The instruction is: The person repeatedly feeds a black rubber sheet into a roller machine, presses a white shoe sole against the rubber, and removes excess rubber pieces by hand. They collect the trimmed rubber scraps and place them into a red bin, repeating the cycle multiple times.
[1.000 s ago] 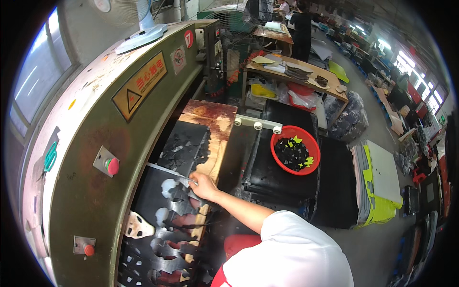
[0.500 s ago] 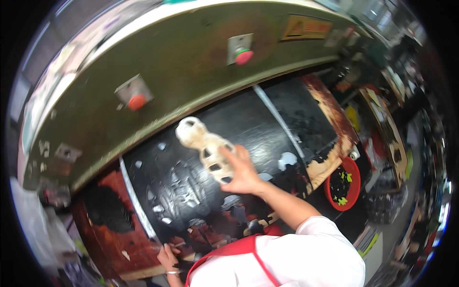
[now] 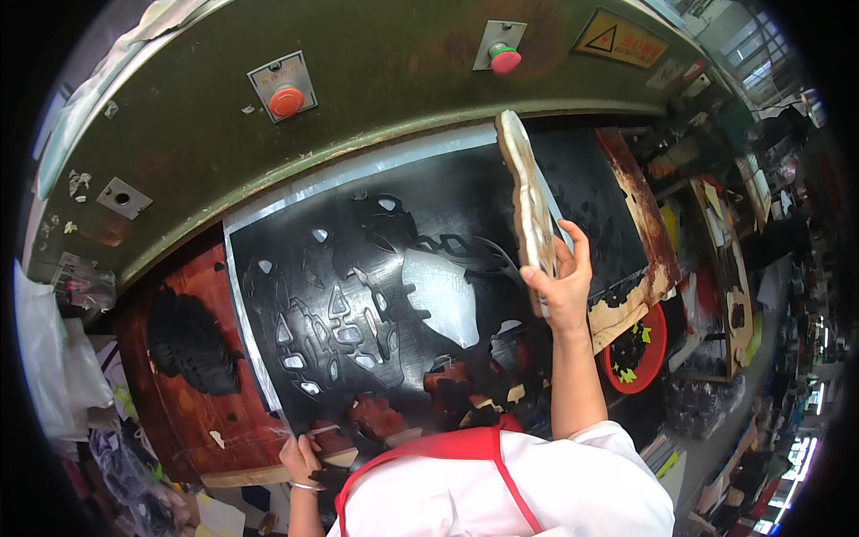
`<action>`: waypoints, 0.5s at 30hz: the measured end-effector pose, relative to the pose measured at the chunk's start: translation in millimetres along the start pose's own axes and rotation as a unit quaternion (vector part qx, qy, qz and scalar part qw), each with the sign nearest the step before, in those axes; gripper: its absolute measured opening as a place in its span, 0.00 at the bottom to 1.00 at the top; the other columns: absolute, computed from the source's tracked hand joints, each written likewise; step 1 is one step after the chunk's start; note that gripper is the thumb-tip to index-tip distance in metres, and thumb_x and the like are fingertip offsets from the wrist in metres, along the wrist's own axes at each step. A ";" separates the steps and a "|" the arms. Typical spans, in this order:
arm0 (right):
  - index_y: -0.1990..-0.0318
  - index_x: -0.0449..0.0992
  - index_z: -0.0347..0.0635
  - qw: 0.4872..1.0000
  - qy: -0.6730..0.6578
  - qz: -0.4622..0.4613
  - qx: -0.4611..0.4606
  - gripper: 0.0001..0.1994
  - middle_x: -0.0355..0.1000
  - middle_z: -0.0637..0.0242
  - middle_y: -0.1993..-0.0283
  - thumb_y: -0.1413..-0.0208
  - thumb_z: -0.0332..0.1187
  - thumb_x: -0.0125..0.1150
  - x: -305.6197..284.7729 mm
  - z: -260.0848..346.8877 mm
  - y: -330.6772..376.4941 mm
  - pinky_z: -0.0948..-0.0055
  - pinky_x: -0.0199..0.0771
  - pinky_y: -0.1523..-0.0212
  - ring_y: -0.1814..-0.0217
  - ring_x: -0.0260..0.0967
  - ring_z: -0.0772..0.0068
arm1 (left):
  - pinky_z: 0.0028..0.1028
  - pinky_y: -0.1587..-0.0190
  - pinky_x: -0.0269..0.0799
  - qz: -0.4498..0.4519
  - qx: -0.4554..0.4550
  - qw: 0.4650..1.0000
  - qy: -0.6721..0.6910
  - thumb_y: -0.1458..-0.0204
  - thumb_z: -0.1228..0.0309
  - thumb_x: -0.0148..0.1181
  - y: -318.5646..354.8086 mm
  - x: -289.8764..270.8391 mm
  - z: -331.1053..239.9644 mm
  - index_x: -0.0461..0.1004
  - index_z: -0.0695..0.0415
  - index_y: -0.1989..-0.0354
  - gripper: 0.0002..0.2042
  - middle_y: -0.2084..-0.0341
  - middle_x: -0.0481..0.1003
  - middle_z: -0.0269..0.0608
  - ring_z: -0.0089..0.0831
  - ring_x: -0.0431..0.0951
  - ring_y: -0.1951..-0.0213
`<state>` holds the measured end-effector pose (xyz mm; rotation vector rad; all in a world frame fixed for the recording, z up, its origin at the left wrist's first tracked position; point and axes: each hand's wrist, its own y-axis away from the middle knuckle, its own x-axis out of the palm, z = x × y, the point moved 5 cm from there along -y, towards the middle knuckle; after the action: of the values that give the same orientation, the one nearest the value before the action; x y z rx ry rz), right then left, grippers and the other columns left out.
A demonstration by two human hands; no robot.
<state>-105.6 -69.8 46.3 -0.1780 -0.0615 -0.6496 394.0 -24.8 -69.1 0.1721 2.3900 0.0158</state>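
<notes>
My right hand (image 3: pixel 564 286) grips a cutting die (image 3: pixel 530 201) by its near end, thumb on one side and fingers on the other. The die is long and wavy-edged, white and brown, and turned on its edge above the black sheet (image 3: pixel 438 210). Cut shapes and gaps mark the sheet's left half, and a large pale bare patch (image 3: pixel 443 295) shows in its middle. My left hand (image 3: pixel 301 458) is at the sheet's near left corner, fingers closed on its edge; the fingertips are partly hidden.
A green machine beam (image 3: pixel 385 89) with a red button (image 3: pixel 286 101) and a pink button (image 3: pixel 506 61) spans the far side. Dark cut pieces (image 3: pixel 192 345) lie stacked on the reddish board (image 3: pixel 170 421) at left. A red bowl (image 3: pixel 662 349) with yellow-green scraps stands at right.
My right hand has lifted the die off the sheet, moved it right and turned it on edge. Cut shapes now show on the sheet. My left hand stays at the near left corner.
</notes>
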 end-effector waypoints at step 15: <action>0.48 0.63 0.45 0.971 0.218 -0.046 0.087 0.36 0.68 0.55 0.54 0.69 0.27 0.75 6.0 -20.5 -23.2 0.66 0.72 0.52 0.53 0.69 0.64 | 0.35 0.74 0.65 -0.032 -0.015 0.999 -0.018 0.39 0.68 0.43 -31.7 0.1 -10.9 0.71 0.61 0.76 0.16 0.87 0.69 0.41 0.37 0.72 0.81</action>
<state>-114.9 -95.3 30.2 0.1400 0.2970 -0.7601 382.8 -55.7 -63.1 0.0816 2.3569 0.0187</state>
